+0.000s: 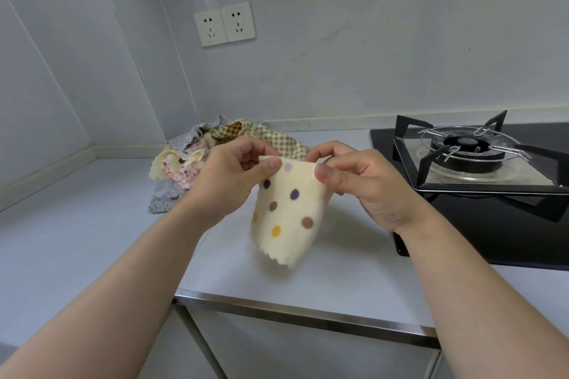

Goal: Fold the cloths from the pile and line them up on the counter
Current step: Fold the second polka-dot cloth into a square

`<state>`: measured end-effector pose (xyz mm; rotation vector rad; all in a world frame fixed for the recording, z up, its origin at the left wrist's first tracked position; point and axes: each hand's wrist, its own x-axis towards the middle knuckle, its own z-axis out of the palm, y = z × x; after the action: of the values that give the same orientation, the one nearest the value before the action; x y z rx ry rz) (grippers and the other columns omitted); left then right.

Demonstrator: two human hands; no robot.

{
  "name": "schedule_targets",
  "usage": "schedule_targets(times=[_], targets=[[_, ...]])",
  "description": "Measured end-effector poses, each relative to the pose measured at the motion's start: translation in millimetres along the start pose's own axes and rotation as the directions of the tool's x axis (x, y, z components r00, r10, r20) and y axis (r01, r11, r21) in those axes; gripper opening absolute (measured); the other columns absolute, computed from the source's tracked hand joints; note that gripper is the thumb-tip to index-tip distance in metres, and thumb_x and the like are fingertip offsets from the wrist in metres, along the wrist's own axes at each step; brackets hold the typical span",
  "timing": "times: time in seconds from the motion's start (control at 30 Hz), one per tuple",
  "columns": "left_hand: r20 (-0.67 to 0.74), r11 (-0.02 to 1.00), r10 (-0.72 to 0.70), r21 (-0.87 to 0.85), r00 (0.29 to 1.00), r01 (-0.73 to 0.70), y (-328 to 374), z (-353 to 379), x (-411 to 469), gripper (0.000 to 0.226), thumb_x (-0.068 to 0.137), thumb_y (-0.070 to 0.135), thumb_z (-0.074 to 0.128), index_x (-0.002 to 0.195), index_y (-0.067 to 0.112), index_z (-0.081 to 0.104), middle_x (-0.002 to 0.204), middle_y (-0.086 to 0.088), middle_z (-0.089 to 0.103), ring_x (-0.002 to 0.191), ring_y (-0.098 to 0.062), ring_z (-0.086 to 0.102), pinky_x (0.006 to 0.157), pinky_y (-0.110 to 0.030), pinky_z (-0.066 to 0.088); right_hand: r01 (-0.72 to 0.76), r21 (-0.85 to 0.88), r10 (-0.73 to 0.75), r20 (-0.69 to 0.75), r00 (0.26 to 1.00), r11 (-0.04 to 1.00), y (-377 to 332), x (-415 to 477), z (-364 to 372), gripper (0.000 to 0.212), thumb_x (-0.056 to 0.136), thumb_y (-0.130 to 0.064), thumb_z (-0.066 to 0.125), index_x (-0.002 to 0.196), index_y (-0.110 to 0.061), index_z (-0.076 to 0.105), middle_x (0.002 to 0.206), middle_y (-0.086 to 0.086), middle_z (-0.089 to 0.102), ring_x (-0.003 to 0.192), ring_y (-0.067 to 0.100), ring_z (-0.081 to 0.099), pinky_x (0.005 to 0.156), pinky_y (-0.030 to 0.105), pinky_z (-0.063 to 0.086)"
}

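Note:
A cream cloth with coloured dots (288, 215) hangs in the air above the white counter (92, 240), doubled over. My left hand (228, 181) pinches its upper left corner between thumb and fingers. My right hand (363, 184) pinches the upper right corner. The cloth's scalloped lower edge hangs free just above the counter. Behind my hands, near the corner of the wall, lies the pile of crumpled cloths (191, 163): a brown checked one on top, with floral, pink and cream ones beneath.
A black gas hob (480, 194) with a pan support and burner occupies the right of the counter. The counter's front edge with a metal rail (308, 314) runs below my arms. Two wall sockets (224, 23) sit above the pile.

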<state>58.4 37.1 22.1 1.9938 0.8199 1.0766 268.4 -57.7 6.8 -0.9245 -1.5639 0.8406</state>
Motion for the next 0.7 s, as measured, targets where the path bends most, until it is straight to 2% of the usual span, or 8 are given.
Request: schedule_targets(times=[0.13, 0.23, 0.3, 0.37, 0.43, 0.53, 0.63, 0.7], targets=[[-0.005, 0.999, -0.026, 0.018, 1.000, 0.026, -0.8, -1.2, -0.1, 0.017, 0.091, 0.016, 0.070, 0.098, 0.031, 0.075, 0.086, -0.018, 0.070, 0.074, -0.020, 0.061, 0.076, -0.048, 0.052, 0.005, 0.001, -0.005, -0.043, 0.999, 1.000, -2.0, -0.1, -1.0, 0.026, 0.087, -0.039, 0.064, 0.072, -0.021, 0.077, 0.104, -0.004, 0.063, 0.083, -0.001, 0.055, 0.071, 0.009, 0.039], [0.013, 0.999, -0.044, 0.010, 0.999, 0.043, 2.1, -1.8, -0.7, 0.011, 0.092, 0.014, 0.069, 0.097, 0.022, 0.074, 0.088, -0.018, 0.072, 0.075, -0.019, 0.063, 0.079, -0.049, 0.053, -0.012, 0.099, 0.011, 0.004, 1.000, 0.995, -1.4, 0.7, -0.2, 0.036, 0.083, -0.054, 0.067, 0.073, -0.021, 0.077, 0.106, 0.002, 0.061, 0.079, 0.007, 0.050, 0.067, 0.020, 0.035], [0.022, 0.998, -0.055, -0.001, 0.998, 0.055, 3.6, 1.4, -1.7, 0.008, 0.092, 0.012, 0.068, 0.093, 0.018, 0.072, 0.084, -0.016, 0.071, 0.076, -0.020, 0.061, 0.077, -0.047, 0.051, -0.040, 0.130, 0.041, -0.004, 0.999, 0.991, 0.1, 2.2, -0.1, 0.047, 0.077, -0.064, 0.069, 0.083, -0.018, 0.077, 0.097, 0.002, 0.062, 0.079, 0.016, 0.047, 0.065, 0.024, 0.035], [0.021, 0.998, -0.069, 0.010, 0.997, 0.068, 4.0, 5.0, -1.9, 0.006, 0.093, 0.013, 0.067, 0.092, 0.018, 0.071, 0.076, -0.009, 0.069, 0.072, -0.022, 0.056, 0.071, -0.040, 0.044, -0.065, 0.101, 0.072, -0.071, 0.995, 0.993, -0.4, 3.3, 0.2, 0.046, 0.080, -0.058, 0.069, 0.086, -0.013, 0.076, 0.087, -0.002, 0.062, 0.077, 0.019, 0.047, 0.064, 0.025, 0.034], [0.016, 0.997, -0.066, 0.051, 0.998, 0.065, 4.8, 6.5, -2.1, 0.005, 0.095, 0.016, 0.066, 0.093, 0.020, 0.069, 0.069, -0.010, 0.063, 0.064, -0.015, 0.052, 0.063, -0.029, 0.042, -0.070, 0.052, 0.077, -0.135, 0.988, 0.996, -0.3, 3.6, 1.0, 0.041, 0.085, -0.049, 0.071, 0.075, -0.010, 0.076, 0.087, -0.007, 0.064, 0.074, 0.010, 0.052, 0.067, 0.020, 0.035], [-0.017, 0.990, -0.037, 0.135, 0.999, 0.039, 6.6, 3.1, -1.3, 0.009, 0.095, 0.019, 0.066, 0.098, 0.027, 0.068, 0.065, -0.011, 0.051, 0.055, -0.007, 0.049, 0.052, -0.013, 0.040, -0.076, -0.075, 0.062, -0.167, 0.984, 0.994, 1.7, 3.8, 1.8, 0.035, 0.080, -0.047, 0.069, 0.059, -0.020, 0.072, 0.094, -0.012, 0.065, 0.079, -0.003, 0.057, 0.079, 0.019, 0.035], [-0.038, 0.987, -0.030, 0.154, 0.999, 0.035, 4.0, -3.3, 0.7, 0.015, 0.093, 0.022, 0.068, 0.102, 0.034, 0.069, 0.060, -0.005, 0.046, 0.058, -0.006, 0.054, 0.062, -0.019, 0.049, -0.060, -0.142, 0.034, -0.180, 0.983, 0.988, 6.7, 4.8, 1.3, 0.034, 0.082, -0.049, 0.072, 0.062, -0.021, 0.074, 0.099, -0.011, 0.065, 0.093, 0.007, 0.062, 0.088, 0.023, 0.041], [-0.064, 0.986, -0.060, 0.149, 0.996, 0.069, 2.0, -5.6, 2.7, 0.008, 0.091, 0.024, 0.070, 0.095, 0.031, 0.071, 0.058, -0.004, 0.054, 0.062, -0.010, 0.055, 0.068, -0.032, 0.054, -0.058, -0.215, 0.012, -0.209, 0.978, 0.975, 10.0, 5.6, 1.5, 0.034, 0.083, -0.047, 0.072, 0.067, -0.017, 0.074, 0.101, -0.010, 0.064, 0.086, 0.013, 0.060, 0.079, 0.018, 0.041]])
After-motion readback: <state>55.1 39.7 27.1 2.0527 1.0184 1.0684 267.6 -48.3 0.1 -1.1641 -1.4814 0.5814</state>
